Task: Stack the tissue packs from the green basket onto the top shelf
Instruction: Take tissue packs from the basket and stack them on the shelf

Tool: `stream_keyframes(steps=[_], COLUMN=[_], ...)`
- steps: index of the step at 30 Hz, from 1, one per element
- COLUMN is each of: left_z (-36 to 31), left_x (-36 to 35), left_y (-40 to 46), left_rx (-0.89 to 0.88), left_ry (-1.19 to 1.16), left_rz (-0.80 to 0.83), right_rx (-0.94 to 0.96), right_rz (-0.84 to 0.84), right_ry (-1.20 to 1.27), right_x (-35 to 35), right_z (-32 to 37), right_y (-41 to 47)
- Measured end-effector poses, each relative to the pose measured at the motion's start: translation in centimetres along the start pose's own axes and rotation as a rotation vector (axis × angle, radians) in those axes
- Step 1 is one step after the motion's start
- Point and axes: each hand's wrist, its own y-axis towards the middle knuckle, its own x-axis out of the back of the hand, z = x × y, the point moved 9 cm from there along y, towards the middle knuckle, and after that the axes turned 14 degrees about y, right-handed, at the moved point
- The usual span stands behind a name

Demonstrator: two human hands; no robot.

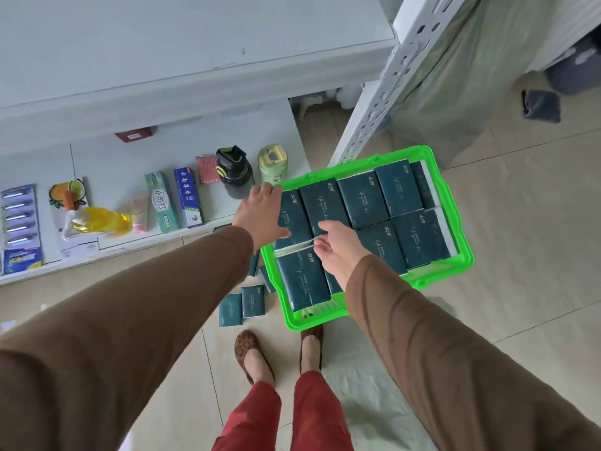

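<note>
A green basket [455, 255] stands on the tiled floor, filled with several dark teal tissue packs [361, 198] laid flat in two rows. My left hand [260, 214] hovers over the basket's left end with fingers spread, holding nothing. Over the middle of the basket my right hand [340, 249] is palm-down with fingers loosely apart, touching or just above a pack; it grips nothing that I can see. The top shelf [182, 43] is a bare white surface across the upper left. Three more loose packs [242, 304] lie on the floor left of the basket.
A lower shelf [107, 157] holds toothpaste boxes [174, 201], two bottles [234, 172], a yellow packet and other goods. A white perforated upright [383, 92] rises right of the shelves. My feet [253, 356] stand just in front of the basket. Grey slippers lie far right.
</note>
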Motion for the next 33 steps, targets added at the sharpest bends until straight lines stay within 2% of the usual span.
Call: stream_keyframes(steps=[5, 11, 13, 15, 18, 22, 25, 29, 33], left_z=[-1.0, -1.9, -2.0, -2.0, -2.0, -1.4, 1.2, 6.9, 14.5], left_x=[-1.3, -3.1, -3.2, -2.8, -1.9, -0.1, 2.5, 6.3, 10.0], left_y=[2.0, 3.9, 4.4, 4.6, 4.6, 3.5, 1.6, -3.7, -12.4], left_rx=[-0.053, -0.113, -0.115, -0.124, -0.133, -0.091, 0.002, 0.105, 0.234], left_ry=[0.159, 0.110, 0.092, 0.099, 0.098, 0.019, -0.108, -0.310, -0.370], left_rz=[0.027, 0.190, 0.232, 0.220, 0.153, 0.110, 0.089, 0.050, -0.059], right_rx=[0.004, -0.029, -0.023, -0.010, -0.002, 0.036, 0.116, 0.202, 0.258], right_rz=[-0.039, -0.038, -0.078, -0.048, 0.028, -0.081, -0.094, 0.004, 0.121], right_ry=[-0.099, 0.012, -0.023, -0.038, 0.105, 0.143, 0.230, 0.189, 0.160], right_x=[-1.9, -3.5, -3.0, -3.1, -3.6, -2.6, -2.4, -3.4, -6.0], right_z=[0.2, 0.1, 0.1, 0.1, 0.0, 0.1, 1.1, 1.5, -1.4], right_y=[1.5, 3.4, 4.3, 5.0, 5.0, 2.6, -0.1, -5.9, -13.7])
